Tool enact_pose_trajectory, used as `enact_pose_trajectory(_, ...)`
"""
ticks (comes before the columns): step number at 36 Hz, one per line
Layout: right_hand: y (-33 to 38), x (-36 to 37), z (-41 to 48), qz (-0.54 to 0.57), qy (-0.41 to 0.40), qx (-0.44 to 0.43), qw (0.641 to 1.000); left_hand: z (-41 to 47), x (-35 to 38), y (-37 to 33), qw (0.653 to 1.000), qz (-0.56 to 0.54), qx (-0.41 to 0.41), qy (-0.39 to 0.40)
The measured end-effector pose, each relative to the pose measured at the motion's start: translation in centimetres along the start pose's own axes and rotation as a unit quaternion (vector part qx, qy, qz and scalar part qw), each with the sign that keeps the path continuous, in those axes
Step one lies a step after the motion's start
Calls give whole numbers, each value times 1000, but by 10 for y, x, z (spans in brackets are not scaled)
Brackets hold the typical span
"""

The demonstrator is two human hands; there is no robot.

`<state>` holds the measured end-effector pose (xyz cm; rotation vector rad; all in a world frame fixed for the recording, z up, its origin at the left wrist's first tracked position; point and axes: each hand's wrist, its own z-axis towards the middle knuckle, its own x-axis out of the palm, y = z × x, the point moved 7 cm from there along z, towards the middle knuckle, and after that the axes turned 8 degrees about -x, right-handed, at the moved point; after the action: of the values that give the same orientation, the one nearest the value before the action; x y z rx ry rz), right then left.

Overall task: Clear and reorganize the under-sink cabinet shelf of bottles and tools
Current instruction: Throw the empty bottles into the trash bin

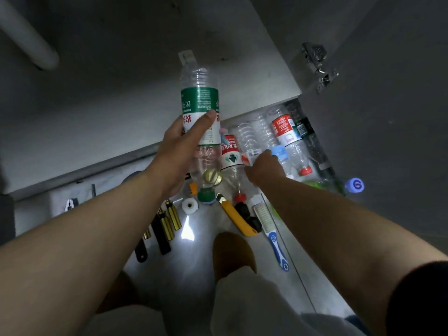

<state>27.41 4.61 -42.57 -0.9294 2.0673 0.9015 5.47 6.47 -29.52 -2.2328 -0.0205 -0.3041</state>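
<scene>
My left hand (pixel 180 151) grips an empty clear bottle with a green label (pixel 200 100), held up with its green cap pointing down toward me. My right hand (pixel 263 169) reaches among several empty plastic bottles lying on the floor at the cabinet's foot and holds a clear ribbed bottle (pixel 249 139) there. A red-labelled bottle (pixel 230 151) lies just left of it, and another red-labelled bottle (pixel 287 132) lies to the right. Tools lie in a row nearer me: a yellow utility knife (pixel 236 218), brass-tipped black tools (pixel 167 223) and a blue-handled brush (pixel 271 229).
The open cabinet door (pixel 378 105) with its metal hinge (pixel 317 66) stands at the right. A grey drain pipe (pixel 26 42) shows at top left. A white plastic nut (pixel 190 206), a brass fitting (pixel 213 177) and a blue-capped green bottle (pixel 349 185) lie on the floor. My knee (pixel 232 253) is below.
</scene>
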Motion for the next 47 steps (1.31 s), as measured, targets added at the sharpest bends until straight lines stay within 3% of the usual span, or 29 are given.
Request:
enact_pose_trajectory(5,-3,-15,-10,15,-25,7,1000,-2,3,2,1000,22,-16,-9)
enact_pose_trajectory(8,-4,-29,-24,39,-1,-2,999,-9,10,-1,999,46,-19,-19)
enact_pose_trajectory(14,3,-79,-87,246,76,-8,966,-46,44,-29,993,117,-14,-1)
enact_pose_trajectory(16,5,-104,-116,271,90,-35,958,-64,58,-44,992,126,-7,8)
enact_pose_trajectory(25,-49,-216,-249,319,23,-110,941,-168,164,-90,976,191,6,104)
enact_pose_trajectory(31,-138,-244,-347,318,85,-65,942,-244,262,-60,906,348,-8,242)
enact_pose_trajectory(37,-251,-247,-438,293,113,16,949,-299,330,12,869,386,-66,302)
enact_pose_trajectory(41,-318,-231,-496,288,158,89,940,-322,359,59,856,392,-50,333)
enact_pose_trajectory(47,-370,-184,-547,179,267,169,932,-330,362,108,816,466,-29,340)
